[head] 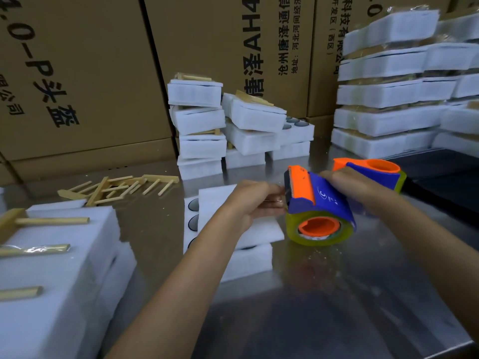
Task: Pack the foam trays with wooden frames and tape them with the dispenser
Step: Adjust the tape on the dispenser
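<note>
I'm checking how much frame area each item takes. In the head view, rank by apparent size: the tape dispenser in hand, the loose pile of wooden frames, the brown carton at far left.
1. Brown carton, by far the largest.
2. Wooden frames pile and tape dispenser: too alike to rank, and the dispenser is nearer the camera.

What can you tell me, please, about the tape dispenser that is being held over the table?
The tape dispenser has a blue body, an orange toothed cutter at its top and an orange hub carrying a yellowish clear tape roll. It is tilted, hub facing the camera, above the steel table. The right hand grips its body; the left hand pinches at the cutter edge.
</note>
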`<state>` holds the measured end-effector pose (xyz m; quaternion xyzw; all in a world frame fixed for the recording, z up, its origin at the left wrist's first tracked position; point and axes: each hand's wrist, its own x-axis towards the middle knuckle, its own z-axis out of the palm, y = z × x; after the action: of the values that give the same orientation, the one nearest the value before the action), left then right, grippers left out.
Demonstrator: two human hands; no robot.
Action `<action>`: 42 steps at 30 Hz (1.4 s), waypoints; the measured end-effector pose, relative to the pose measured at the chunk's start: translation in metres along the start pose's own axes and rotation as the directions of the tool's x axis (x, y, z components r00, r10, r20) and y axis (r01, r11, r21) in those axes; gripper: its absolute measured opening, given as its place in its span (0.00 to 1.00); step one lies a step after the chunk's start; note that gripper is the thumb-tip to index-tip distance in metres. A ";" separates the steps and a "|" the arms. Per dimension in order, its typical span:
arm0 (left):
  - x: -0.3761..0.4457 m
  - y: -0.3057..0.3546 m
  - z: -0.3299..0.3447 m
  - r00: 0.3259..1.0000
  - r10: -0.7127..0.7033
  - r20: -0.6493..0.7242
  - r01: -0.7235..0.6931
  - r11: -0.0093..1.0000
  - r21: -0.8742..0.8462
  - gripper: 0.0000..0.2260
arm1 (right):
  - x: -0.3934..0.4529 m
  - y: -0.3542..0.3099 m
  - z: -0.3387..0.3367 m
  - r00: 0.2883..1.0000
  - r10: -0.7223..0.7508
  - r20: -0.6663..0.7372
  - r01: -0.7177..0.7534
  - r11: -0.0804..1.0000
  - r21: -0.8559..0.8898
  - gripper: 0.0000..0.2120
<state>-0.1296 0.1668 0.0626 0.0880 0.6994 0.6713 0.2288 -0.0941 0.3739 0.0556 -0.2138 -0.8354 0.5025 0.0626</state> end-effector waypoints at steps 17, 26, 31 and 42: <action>-0.011 0.018 -0.003 0.961 0.138 -0.238 -0.205 0.936 -0.285 0.04 | -0.002 -0.023 0.000 0.973 -0.229 0.030 0.231 0.956 -0.183 0.21; -0.028 0.017 -0.140 0.765 0.087 -0.638 -0.373 0.868 -0.329 0.05 | 0.006 0.013 -0.045 0.988 -0.154 -0.010 0.120 0.806 -0.580 0.15; -0.035 -0.014 -0.141 0.814 0.147 -0.562 -0.401 0.842 -0.360 0.02 | 0.021 0.002 -0.040 0.987 -0.160 -0.010 0.116 0.756 -0.644 0.25; -0.024 -0.026 -0.123 0.912 0.257 -0.320 -0.397 0.754 -0.524 0.07 | 0.025 0.026 -0.054 0.978 -0.126 -0.168 0.034 0.884 -0.465 0.19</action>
<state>-0.1576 0.0433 0.0411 0.0585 0.4569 0.8867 0.0412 -0.0918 0.4393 0.0567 -0.2356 -0.9285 0.2641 0.1120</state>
